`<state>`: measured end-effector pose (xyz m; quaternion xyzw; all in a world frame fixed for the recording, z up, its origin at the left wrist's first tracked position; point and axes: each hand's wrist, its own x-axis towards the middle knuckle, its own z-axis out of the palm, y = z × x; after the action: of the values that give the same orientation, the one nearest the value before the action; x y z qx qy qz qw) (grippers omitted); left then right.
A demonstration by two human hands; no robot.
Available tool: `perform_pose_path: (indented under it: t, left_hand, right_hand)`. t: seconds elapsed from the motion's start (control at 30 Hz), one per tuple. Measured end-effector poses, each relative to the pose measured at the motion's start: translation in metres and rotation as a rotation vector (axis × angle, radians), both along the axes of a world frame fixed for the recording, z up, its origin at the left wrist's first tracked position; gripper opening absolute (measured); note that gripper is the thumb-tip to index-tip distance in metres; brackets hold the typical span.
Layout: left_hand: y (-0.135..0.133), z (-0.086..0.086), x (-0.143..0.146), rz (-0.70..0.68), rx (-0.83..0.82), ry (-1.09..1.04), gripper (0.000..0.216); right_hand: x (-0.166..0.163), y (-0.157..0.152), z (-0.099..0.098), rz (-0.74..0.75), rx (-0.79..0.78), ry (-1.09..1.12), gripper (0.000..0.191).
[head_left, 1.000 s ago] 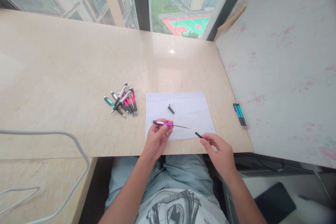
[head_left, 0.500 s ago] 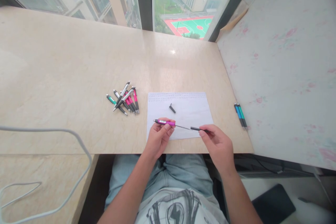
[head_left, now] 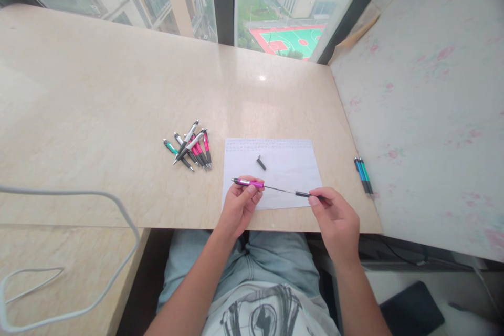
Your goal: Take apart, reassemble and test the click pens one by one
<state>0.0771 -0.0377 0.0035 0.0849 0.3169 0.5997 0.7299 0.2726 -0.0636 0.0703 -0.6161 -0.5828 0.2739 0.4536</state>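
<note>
My left hand (head_left: 240, 205) pinches a magenta pen barrel (head_left: 248, 182) over the near edge of a white paper sheet (head_left: 291, 165). A thin refill (head_left: 280, 189) sticks out of the barrel toward the right. My right hand (head_left: 334, 215) pinches a small black pen tip piece (head_left: 303, 194) at the end of that refill. A second small black pen part (head_left: 261, 163) lies loose on the paper, behind both hands.
A pile of several pens (head_left: 191, 148), magenta, silver and green, lies left of the paper on the beige marble desk (head_left: 118, 89). Two blue-green pens (head_left: 363, 176) rest by the right wall. A white cable (head_left: 79, 252) loops at lower left. Windows run along the far edge.
My right hand brought the black tip piece from beside the paper's near edge up to the end of the refill. The left hand kept the magenta barrel nearly still.
</note>
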Motion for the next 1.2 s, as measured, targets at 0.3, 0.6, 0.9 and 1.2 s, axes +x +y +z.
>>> perform_pose_path:
  t: [0.3, 0.6, 0.9, 1.2]
  left_hand:
    - [-0.001, 0.001, 0.0, -0.031, 0.015, 0.032, 0.022]
    - [-0.002, 0.002, 0.001, -0.049, 0.038, 0.045, 0.02]
    - [-0.004, 0.006, 0.002, -0.045, 0.089, 0.142, 0.018]
    - [-0.004, 0.004, 0.001, -0.065, 0.1, 0.145, 0.016]
  right_hand:
    - [-0.019, 0.007, -0.001, 0.099, 0.01, -0.063, 0.007]
    - [-0.035, 0.015, -0.006, 0.194, 0.002, -0.118, 0.01]
    - [-0.034, 0.017, -0.002, 0.226, -0.007, -0.134, 0.012]
    - [-0.029, 0.024, -0.001, 0.279, -0.027, -0.162, 0.006]
